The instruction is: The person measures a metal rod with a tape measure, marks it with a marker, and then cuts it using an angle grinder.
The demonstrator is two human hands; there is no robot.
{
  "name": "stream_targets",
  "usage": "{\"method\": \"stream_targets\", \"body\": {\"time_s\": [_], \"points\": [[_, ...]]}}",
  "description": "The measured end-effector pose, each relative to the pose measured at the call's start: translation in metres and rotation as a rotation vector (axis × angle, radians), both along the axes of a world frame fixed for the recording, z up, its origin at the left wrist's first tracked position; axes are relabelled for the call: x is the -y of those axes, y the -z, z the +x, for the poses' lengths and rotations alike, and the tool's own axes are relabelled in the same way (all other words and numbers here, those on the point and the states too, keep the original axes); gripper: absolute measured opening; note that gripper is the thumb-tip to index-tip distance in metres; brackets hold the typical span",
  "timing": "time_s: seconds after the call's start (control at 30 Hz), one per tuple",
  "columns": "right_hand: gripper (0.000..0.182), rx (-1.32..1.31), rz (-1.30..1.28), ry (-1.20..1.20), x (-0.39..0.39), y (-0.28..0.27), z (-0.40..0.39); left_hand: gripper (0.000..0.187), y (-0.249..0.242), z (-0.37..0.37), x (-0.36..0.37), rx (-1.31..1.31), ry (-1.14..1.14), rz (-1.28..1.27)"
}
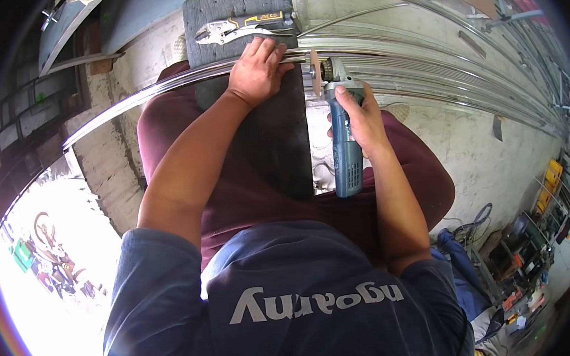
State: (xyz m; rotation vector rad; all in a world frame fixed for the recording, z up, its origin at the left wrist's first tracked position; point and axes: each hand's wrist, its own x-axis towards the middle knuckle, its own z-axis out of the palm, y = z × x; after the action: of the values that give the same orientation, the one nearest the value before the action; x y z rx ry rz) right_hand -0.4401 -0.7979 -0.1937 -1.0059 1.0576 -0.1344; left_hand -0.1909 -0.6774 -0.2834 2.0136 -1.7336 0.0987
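The disc [316,73] stands almost edge-on, and its plane runs across the long axis of the bars [183,79], close to a right angle. That crossing seems to be what counts here. The disc is just to the right of the left hand [259,73], near its thumb, and between the two hands. Whether its rim touches the bars cannot be told.

The bars lie directly under the left hand, stretching far out to its left and bending nearer the person there, and a short way to its right. This hand is partly closed, fingers over the far side and thumb on the near side, pressing the bars against the worktop [240,1]. It is the nearer hand to the bars; the right hand [367,119] does not touch them.

The right hand is wrapped around the grinder [345,149], thumb on top. The grinder's body runs back from that hand towards the lap, with its head ahead and to the left.

Just beyond the left hand, the pliers [226,30] lie on the worktop. Ahead and to the right of the right hand are long tubes [421,61].
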Motion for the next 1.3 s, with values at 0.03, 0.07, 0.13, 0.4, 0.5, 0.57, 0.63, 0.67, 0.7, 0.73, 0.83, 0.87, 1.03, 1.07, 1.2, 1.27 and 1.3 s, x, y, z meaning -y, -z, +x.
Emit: {"method": "stream_targets", "body": {"time_s": [0.03,0.07,0.13,0.4,0.5,0.57,0.63,0.67,0.7,0.73,0.83,0.87,1.03,1.07,1.2,1.27,1.3], "points": [[0.060,-0.007,0.004,-0.002,0.000,0.000,0.000,0.047,0.001,0.000,-0.001,-0.004,0.002,0.007],[0.060,-0.013,0.007,-0.005,0.000,0.000,0.001,0.046,0.003,0.000,-0.001,-0.007,0.004,0.013],[0.060,-0.011,0.001,0.007,-0.001,0.000,0.002,0.045,0.000,0.001,-0.001,-0.026,-0.012,0.017],[0.063,0.009,-0.027,-0.023,0.003,-0.010,0.007,0.052,-0.006,0.004,-0.016,0.003,-0.211,-0.031],[0.063,0.008,-0.029,-0.019,0.004,-0.010,0.004,0.050,-0.001,0.006,-0.015,-0.030,-0.114,-0.005],[0.063,0.007,-0.022,-0.010,0.003,-0.009,0.002,0.050,0.001,0.010,-0.012,-0.005,-0.075,-0.028],[0.063,0.000,-0.008,0.002,0.002,-0.007,0.000,0.050,0.001,0.012,-0.010,-0.006,-0.041,0.000],[0.062,0.001,-0.012,0.001,0.001,-0.005,-0.001,0.050,0.002,0.011,-0.010,-0.011,-0.025,0.016],[0.062,-0.002,-0.016,0.003,0.000,-0.004,-0.001,0.050,0.002,0.009,-0.011,-0.001,-0.033,0.007],[0.062,-0.005,-0.022,0.007,0.000,-0.003,-0.001,0.050,0.002,0.009,-0.011,0.009,-0.038,-0.005],[0.060,0.015,-0.010,-0.002,0.000,0.005,-0.002,0.048,-0.002,0.004,-0.010,0.002,-0.094,0.023],[0.059,0.029,-0.017,0.006,-0.001,0.007,-0.002,0.048,-0.003,0.004,-0.010,-0.006,-0.119,0.046],[0.062,-0.012,0.007,-0.016,0.001,0.005,-0.001,0.049,-0.003,0.007,-0.007,-0.007,-0.111,-0.010],[0.062,-0.008,0.006,-0.019,0.001,0.006,-0.001,0.049,-0.002,0.007,-0.007,-0.010,-0.111,-0.010],[0.061,0.011,0.006,-0.010,0.000,0.005,0.000,0.049,-0.002,0.006,-0.006,-0.016,-0.109,-0.003],[0.061,0.000,0.007,-0.020,0.000,0.008,-0.001,0.049,-0.001,0.006,-0.006,-0.015,-0.106,-0.024],[0.061,-0.006,0.008,-0.025,0.000,0.009,-0.001,0.049,-0.001,0.006,-0.006,-0.015,-0.104,-0.034]]}}
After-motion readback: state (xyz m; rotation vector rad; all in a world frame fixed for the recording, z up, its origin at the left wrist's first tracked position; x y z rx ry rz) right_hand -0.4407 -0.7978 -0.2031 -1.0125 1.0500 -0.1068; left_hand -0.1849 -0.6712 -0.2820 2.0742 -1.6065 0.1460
